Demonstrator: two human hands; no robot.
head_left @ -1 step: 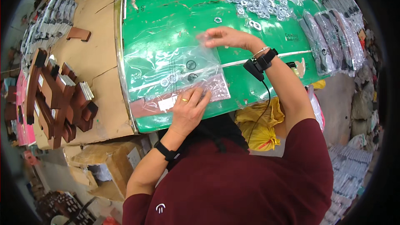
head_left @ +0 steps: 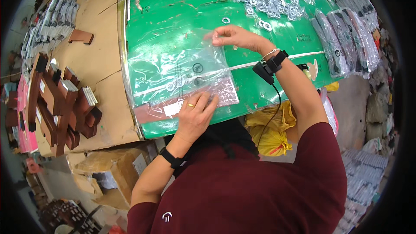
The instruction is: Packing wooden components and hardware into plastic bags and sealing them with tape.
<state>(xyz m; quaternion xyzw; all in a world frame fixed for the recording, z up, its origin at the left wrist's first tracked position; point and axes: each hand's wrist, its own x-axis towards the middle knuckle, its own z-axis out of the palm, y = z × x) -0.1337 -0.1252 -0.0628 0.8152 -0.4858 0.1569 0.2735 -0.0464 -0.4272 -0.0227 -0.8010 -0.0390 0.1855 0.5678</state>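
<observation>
A clear plastic bag (head_left: 173,67) with printed dark symbols lies on the green tabletop in front of me. Inside its near end is a long reddish-brown flat piece (head_left: 154,112) with a white label (head_left: 173,108). My left hand (head_left: 195,115) rests on that piece through the plastic, fingers extended and lying flat. At the bag's far right corner, my right hand (head_left: 234,37) pinches the film between thumb and fingers and holds it slightly raised.
Shiny ring-shaped metal parts (head_left: 271,0) are heaped at the far right, with one loose ring (head_left: 225,20) nearer. Bagged dark pieces (head_left: 336,45) lie at the right edge. Brown pieces (head_left: 56,104) are stacked on cardboard at left. Yellow bags (head_left: 273,132) sit below the table edge.
My right hand has closed on the bag's far edge and lifted it a little. The left hand stays on the brown piece.
</observation>
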